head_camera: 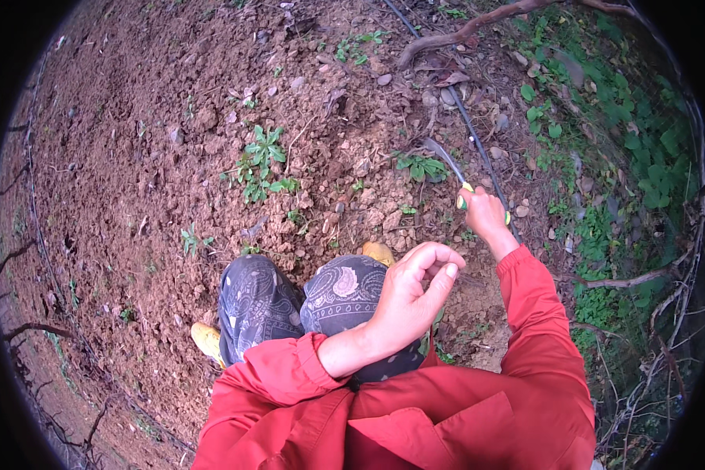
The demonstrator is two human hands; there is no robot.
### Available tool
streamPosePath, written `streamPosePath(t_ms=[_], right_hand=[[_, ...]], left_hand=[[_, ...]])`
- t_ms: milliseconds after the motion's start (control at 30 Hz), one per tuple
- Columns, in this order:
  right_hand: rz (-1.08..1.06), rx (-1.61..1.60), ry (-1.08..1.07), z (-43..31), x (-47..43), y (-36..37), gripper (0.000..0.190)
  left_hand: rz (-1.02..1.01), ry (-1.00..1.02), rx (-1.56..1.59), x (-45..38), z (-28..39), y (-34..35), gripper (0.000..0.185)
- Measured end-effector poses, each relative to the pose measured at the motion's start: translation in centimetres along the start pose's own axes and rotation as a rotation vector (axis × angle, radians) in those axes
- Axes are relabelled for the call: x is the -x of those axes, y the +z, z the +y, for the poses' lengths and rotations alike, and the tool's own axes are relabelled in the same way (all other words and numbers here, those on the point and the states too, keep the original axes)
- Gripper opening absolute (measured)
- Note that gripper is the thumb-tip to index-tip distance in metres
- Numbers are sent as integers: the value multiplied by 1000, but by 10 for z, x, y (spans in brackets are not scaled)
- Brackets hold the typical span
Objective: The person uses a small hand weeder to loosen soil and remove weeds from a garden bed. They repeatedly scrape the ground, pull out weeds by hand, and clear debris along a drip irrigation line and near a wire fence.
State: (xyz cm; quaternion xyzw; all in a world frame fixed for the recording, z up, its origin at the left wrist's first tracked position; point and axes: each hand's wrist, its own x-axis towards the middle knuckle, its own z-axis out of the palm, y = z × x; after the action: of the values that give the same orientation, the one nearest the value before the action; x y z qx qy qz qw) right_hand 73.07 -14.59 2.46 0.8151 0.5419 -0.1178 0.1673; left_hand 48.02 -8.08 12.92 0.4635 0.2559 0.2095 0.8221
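Note:
My right hand (486, 214) grips the yellow and green handle of a small hand sickle (445, 157). Its curved metal blade points away from me, beside a low leafy weed (421, 167) rooted in the soil. Over my right knee, my left hand (414, 294) hovers with its fingers curled towards the thumb; whether anything thin lies between them is hidden. Farther left, a cluster of green weeds (263, 161) grows among reddish-brown clods (205, 120).
A black drip hose (473, 132) runs along the ground past my right hand. Above it arches a bare woody branch (476, 29). Dense green plants (652, 141) and dry twigs (652, 364) line the right side. My knees (343, 288) and yellow shoes (207, 342) are below.

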Motion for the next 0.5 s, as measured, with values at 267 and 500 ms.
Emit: streamPosePath(t_ms=[267,500], right_hand=[[101,-478,129,-35,32,10,23],[111,-375,-224,-131,-24,-36,27]], left_hand=[[178,364,-225,10,6,-6,11],[189,447,-410,62,28,-21,10]])
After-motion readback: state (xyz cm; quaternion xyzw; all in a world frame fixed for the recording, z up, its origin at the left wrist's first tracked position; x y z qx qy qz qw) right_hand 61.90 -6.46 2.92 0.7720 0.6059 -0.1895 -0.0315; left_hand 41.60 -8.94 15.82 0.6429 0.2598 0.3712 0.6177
